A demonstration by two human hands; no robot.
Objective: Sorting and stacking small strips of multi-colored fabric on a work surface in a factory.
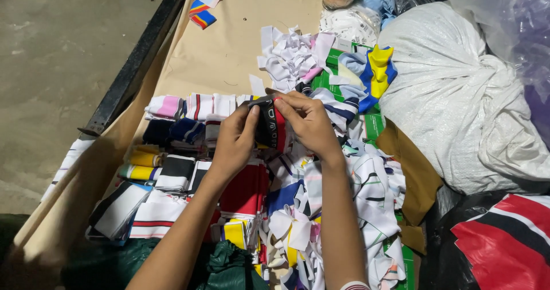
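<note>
Pinched between both hands: a small folded strip of black ribbed knit fabric with red and white stripes [271, 124], held above the middle of the table. Left hand [236, 140] closed on the strip's left edge, thumb up along the fabric, fingers curled behind it. Right hand [308, 123] clamped on the top right corner, fingertips [279, 103] bent down over the upper edge, knuckles toward the camera. Both forearms rising from the bottom of the view, bare, converging at the strip; a striped band at the right wrist. Strip roughly upright, long axis running top to bottom, striped face turned toward the camera, red band on its right side.

Directly below the hands, a red folded knit piece [245, 190] among neat stacks of striped collar pieces [172, 175] laid on a tan paper-covered table [229, 49]. To the right, a loose heap of white striped pieces [366, 192]. Farther back, a pile of white knit scraps [289, 58] and a yellow and blue piece [378, 69]. At the far right, a large white woven sack [458, 101].
</note>
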